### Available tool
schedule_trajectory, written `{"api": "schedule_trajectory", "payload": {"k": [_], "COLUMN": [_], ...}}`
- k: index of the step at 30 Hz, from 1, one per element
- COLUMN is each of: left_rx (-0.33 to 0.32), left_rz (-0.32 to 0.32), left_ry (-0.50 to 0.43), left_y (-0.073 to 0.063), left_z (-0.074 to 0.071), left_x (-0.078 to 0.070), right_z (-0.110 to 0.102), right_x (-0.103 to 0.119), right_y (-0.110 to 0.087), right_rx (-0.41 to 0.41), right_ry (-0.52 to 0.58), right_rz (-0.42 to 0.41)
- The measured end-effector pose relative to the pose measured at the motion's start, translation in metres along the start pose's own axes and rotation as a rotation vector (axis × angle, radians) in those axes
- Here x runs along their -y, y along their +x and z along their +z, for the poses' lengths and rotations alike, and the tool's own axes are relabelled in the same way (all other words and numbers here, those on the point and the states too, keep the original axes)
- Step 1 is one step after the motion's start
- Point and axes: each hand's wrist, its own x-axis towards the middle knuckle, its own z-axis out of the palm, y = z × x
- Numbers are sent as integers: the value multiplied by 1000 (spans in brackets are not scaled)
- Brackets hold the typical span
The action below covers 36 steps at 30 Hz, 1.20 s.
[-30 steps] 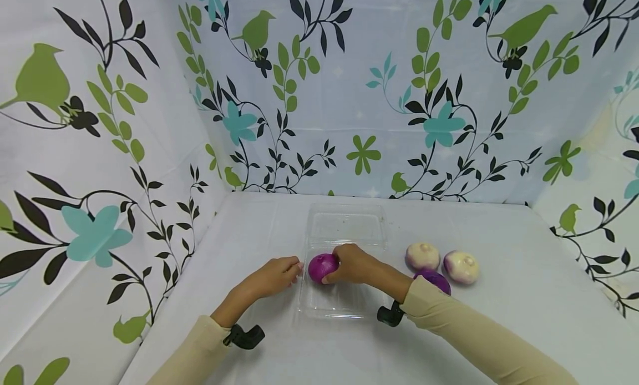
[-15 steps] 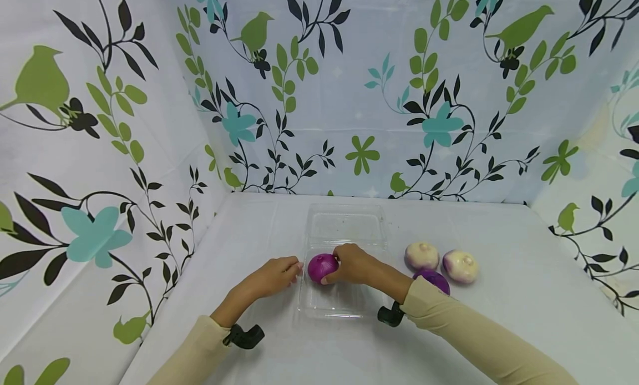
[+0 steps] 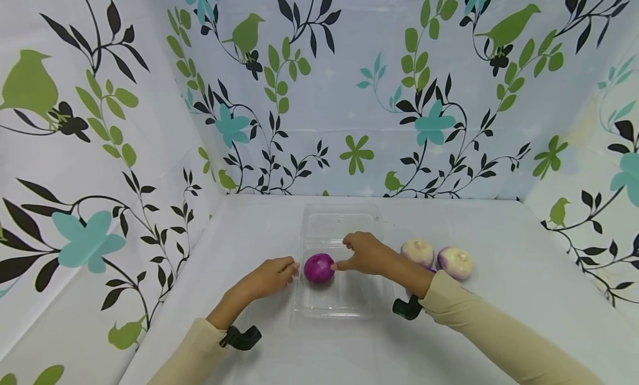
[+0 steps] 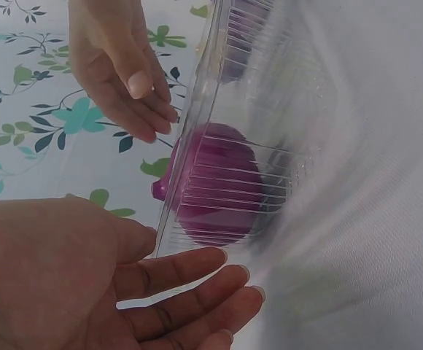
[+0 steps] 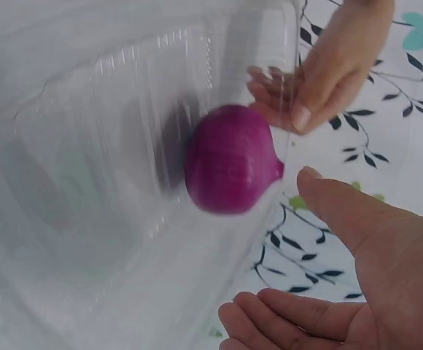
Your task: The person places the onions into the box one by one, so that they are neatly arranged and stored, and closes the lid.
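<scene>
A red onion (image 3: 319,268) sits in the left part of a clear plastic container (image 3: 344,307), its stem end up. My right hand (image 3: 366,253) hovers over the container just right of the onion, thumb and fingers spread and holding nothing. In the right wrist view, a gap shows between that thumb (image 5: 328,204) and the onion (image 5: 230,160). My left hand (image 3: 272,277) is at the container's left edge, its thumb right at the rim. The left wrist view shows its fingers (image 4: 189,306) stretched out along the outer wall, beside the onion (image 4: 222,189).
Two pale, purple-tinged onions or turnips, one nearer (image 3: 417,253) and one farther right (image 3: 455,263), lie right of the container on the white tabletop (image 3: 499,296). A purple one beside them is mostly hidden by my right forearm. The container's lid (image 3: 339,221) lies open toward the back.
My right hand has let go of the red onion and moved up and right, its fingers spreading. The onion stays in the container. My left hand has barely moved; the head view shifted slightly.
</scene>
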Motion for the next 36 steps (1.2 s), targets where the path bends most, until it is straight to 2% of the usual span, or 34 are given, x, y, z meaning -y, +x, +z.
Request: {"api": "schedule_trajectory", "payload": {"k": [9, 14, 22, 29, 36], "left_rx": [3, 0, 2, 2, 8], "left_rz": [5, -4, -16, -23, -22], "left_ry": [-19, -17, -14, -9, -7], "left_y": [0, 0, 0, 1, 1], "left_z": [2, 2, 1, 3, 3], "left_x": [-1, -1, 1, -1, -1], "right_z": [-36, -50, -69, -79, -75], "right_x": [-27, -49, -90, -128, -167], "right_y": [-23, -40, -75, -101, -124], "right_rx": [-113, -179, -290, -365, -396], "right_ry": [16, 41, 56, 26, 67], "right_rz": [-18, 9, -6, 46, 122]}}
